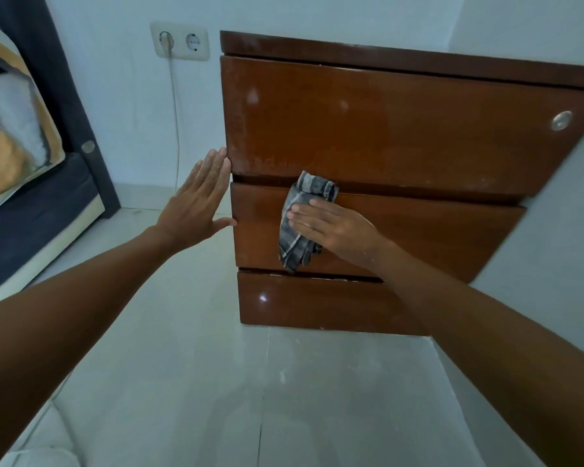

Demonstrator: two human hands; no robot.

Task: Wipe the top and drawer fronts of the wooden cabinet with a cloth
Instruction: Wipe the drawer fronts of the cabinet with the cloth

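Midway down the wooden cabinet [385, 136], a person's right hand [334, 227] presses a grey checked cloth [295, 237] flat against the middle drawer front [435, 230], fingers straight and laid across the fabric rather than curled round it. The cloth is bunched, its upper fold reaching the gap under the top drawer front [385, 123] and its lower corner hanging to the gap above the bottom drawer front [317, 305]. The left hand [196, 203] is spread open with its fingertips and thumb touching the cabinet's left edge, apparently steadying it; both arms reach forward, nearly straight.

Work seems to be on the second drawer. Pale dusty smears show along the top drawer's left side and lower edge, so that front looks only partly clean, if wiped at all. The bottom drawer shines but cannot be judged. Only the front lip of the cabinet top [402, 59] is visible, so its state cannot be told.
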